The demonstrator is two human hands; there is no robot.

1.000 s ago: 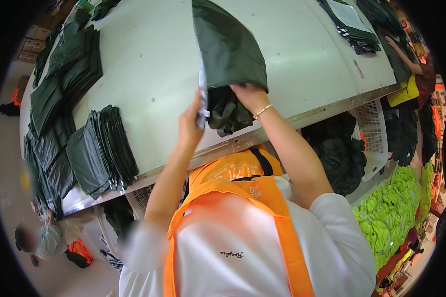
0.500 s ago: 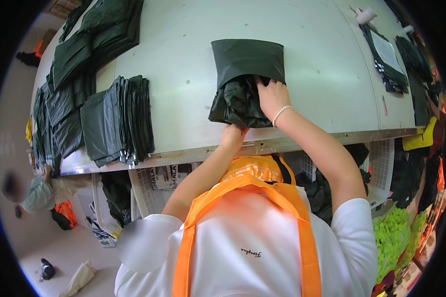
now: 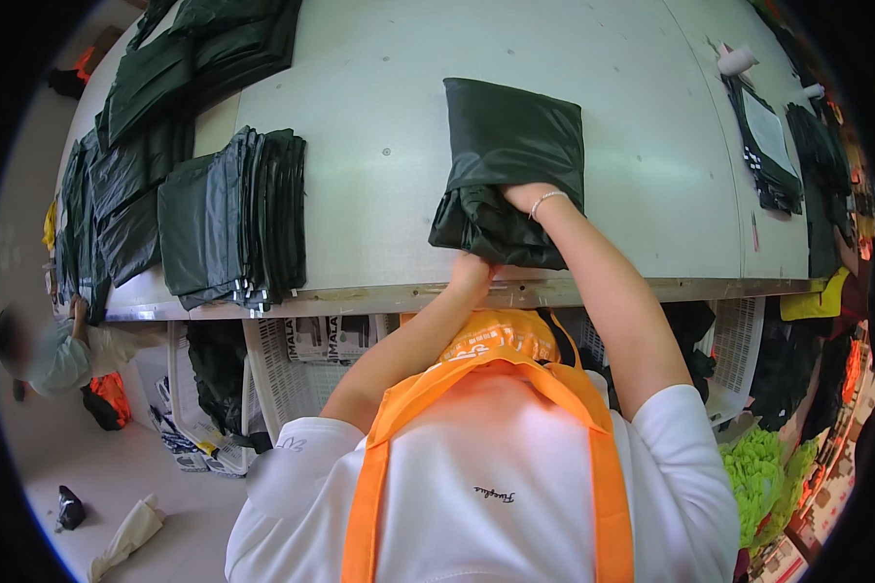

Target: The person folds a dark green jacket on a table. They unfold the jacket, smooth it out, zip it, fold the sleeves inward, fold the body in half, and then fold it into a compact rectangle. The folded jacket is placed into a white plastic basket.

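A dark green folded garment [image 3: 515,126] of thin, shiny fabric lies on the table in front of me. Its far part forms a smooth flap, like a pouch, and crumpled fabric bulges out from under it on the near side. My right hand [image 3: 527,197] reaches in under the flap as far as the knuckles, so its fingers are hidden. At the near edge my left hand [image 3: 474,272] grips the bundle from below, close to the table's edge; its fingertips are out of sight under the fabric.
Stacks of folded dark green garments [image 3: 228,223] stand on the table's left. A dark bundle with a white sheet [image 3: 770,136] and a white roll [image 3: 737,61] lie at the right. Under the table are white baskets [image 3: 739,360]. Another person [image 3: 58,350] is at the far left.
My right hand has pushed deeper under the flap, hiding its fingers. The bundle has shifted slightly right relative to my body and its flap has lengthened. My left hand stays at the near edge.
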